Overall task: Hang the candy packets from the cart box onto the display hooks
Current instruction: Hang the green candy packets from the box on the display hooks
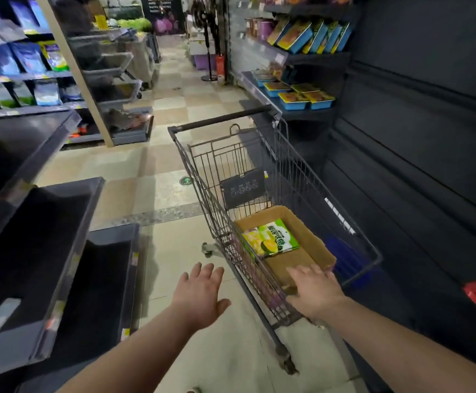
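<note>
2 empty hands at the cart, 1 candy packet showing in the box.

The green and yellow candy packet (pixel 273 238) is lying flat in the cardboard box (pixel 311 242), against its far left corner, and the box is sitting in the near end of the wire cart (pixel 302 180). The right hand (pixel 314 290) is reaching over the box's near edge with fingers straight and spread, gripping nothing; whether it is touching the cardboard is unclear. The left hand (pixel 200 296) is hovering open over the floor, just beside the cart's left edge, also gripping nothing. Dark bins (pixel 46 251) are standing to the left of the aisle.
</note>
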